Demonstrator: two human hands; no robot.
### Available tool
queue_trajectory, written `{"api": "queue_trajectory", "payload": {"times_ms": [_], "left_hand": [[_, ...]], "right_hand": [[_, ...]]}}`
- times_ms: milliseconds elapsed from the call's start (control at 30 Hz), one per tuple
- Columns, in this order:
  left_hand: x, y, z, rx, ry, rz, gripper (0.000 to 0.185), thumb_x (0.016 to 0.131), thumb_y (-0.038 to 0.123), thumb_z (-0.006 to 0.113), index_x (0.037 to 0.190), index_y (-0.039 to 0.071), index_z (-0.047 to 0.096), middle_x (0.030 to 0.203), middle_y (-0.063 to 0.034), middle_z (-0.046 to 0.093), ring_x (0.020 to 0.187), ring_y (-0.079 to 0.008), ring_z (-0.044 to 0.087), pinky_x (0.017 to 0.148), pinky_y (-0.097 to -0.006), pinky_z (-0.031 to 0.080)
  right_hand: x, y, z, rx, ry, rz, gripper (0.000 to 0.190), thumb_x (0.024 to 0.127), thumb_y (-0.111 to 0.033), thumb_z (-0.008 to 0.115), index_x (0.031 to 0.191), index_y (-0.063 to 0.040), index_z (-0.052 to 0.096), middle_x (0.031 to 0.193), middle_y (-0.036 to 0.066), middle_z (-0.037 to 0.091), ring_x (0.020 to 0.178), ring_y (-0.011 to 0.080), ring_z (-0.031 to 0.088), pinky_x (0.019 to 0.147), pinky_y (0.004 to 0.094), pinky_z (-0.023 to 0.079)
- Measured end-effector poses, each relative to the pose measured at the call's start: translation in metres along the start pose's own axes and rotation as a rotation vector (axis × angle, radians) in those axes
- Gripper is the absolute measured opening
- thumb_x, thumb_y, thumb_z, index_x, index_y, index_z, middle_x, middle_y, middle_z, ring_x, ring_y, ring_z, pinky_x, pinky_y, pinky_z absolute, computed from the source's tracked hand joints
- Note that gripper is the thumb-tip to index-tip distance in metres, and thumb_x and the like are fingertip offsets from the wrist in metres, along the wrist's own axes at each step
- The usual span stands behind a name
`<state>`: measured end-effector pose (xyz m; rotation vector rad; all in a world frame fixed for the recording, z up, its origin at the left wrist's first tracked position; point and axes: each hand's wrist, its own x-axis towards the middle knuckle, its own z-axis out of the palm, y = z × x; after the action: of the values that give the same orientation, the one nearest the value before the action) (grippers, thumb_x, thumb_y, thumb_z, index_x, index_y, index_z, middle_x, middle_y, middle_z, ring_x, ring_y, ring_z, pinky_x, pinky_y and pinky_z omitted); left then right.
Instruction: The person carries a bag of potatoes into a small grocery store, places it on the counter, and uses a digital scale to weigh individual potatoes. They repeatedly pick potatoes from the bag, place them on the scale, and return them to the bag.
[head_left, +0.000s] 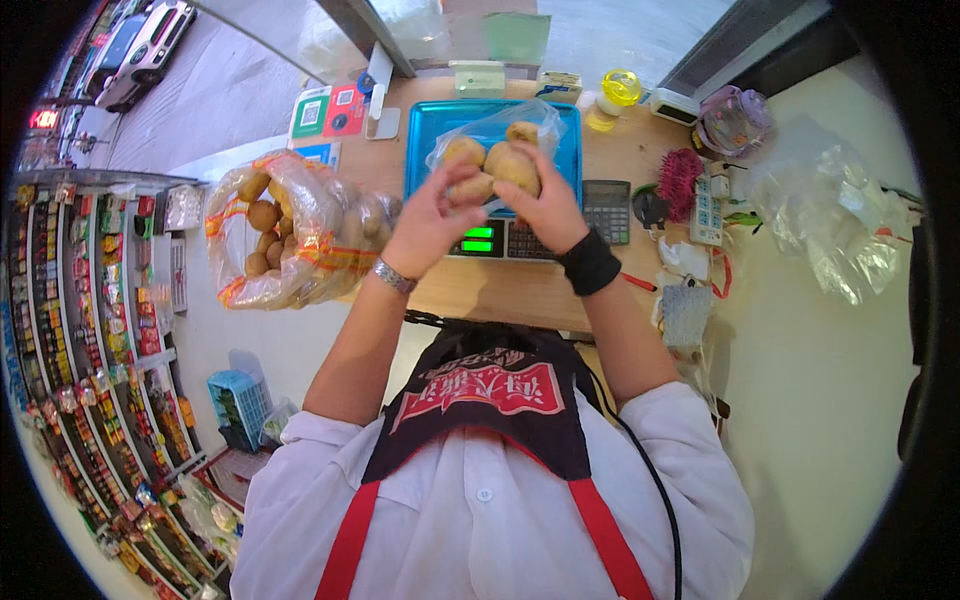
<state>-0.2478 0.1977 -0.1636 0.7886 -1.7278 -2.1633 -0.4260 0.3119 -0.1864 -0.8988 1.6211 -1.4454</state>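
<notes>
Over the blue tray (421, 142) of an electronic scale, several potatoes (466, 151) sit in and around a clear plastic bag (551, 124). My right hand (551, 202) grips a large potato (517, 171), thumb in front and fingers along its right side. My left hand (435, 217) is slightly blurred, its fingers curled beside a smaller potato (474, 187); whether it grips that potato is unclear. The scale's green display (478, 245) is lit between my wrists. At the left stands an open clear bag with orange stripes (307, 202), holding many potatoes (262, 215).
Right of the scale lie a calculator (607, 210), a red pen (639, 282), a power strip (706, 206) and a magenta bristly item (679, 180). Payment-code signs (311, 114) stand at the back left. Clear plastic bags (825, 202) hang at right; stocked shelves (97, 300) line the left.
</notes>
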Motion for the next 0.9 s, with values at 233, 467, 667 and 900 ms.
{"api": "queue_trajectory", "payload": {"times_ms": [233,467,667,900], "left_hand": [[0.012,-0.015,-0.041,0.576,0.324,0.153,0.047,0.086,0.010,0.069,0.132,0.012,0.064,0.146,-0.0187,0.050,0.132,-0.0298,0.051,0.107,-0.0403,0.045],[0.051,-0.046,-0.028,1.131,0.393,-0.051,0.055,0.082,0.023,0.074,0.135,0.015,0.062,0.150,-0.0241,0.045,0.136,-0.0391,0.047,0.111,-0.0448,0.042],[0.050,-0.036,-0.028,0.920,0.419,0.045,0.057,0.080,0.012,0.068,0.136,0.005,0.057,0.142,-0.0211,0.053,0.128,-0.0390,0.053,0.106,-0.0440,0.047],[0.047,-0.035,-0.029,0.962,0.417,0.076,0.058,0.082,0.013,0.067,0.138,0.007,0.055,0.137,-0.0218,0.055,0.124,-0.0399,0.055,0.103,-0.0453,0.048]], "right_hand": [[0.075,0.004,-0.003,-0.665,-0.067,-0.193,0.066,0.076,-0.040,0.082,0.127,-0.007,0.056,0.124,0.023,0.060,0.106,0.0402,0.065,0.089,0.0448,0.055],[0.105,0.041,0.015,-1.090,-0.166,-0.091,0.066,0.074,-0.038,0.081,0.127,-0.008,0.057,0.124,0.023,0.055,0.113,0.0414,0.061,0.095,0.0484,0.053],[0.116,0.065,0.017,-1.060,-0.118,-0.191,0.060,0.077,-0.032,0.082,0.125,-0.006,0.058,0.117,0.022,0.059,0.109,0.0421,0.061,0.094,0.0492,0.052],[0.115,0.074,0.010,-1.115,-0.047,-0.252,0.058,0.080,-0.032,0.079,0.130,-0.009,0.059,0.126,0.017,0.062,0.118,0.0385,0.057,0.100,0.0468,0.048]]}}
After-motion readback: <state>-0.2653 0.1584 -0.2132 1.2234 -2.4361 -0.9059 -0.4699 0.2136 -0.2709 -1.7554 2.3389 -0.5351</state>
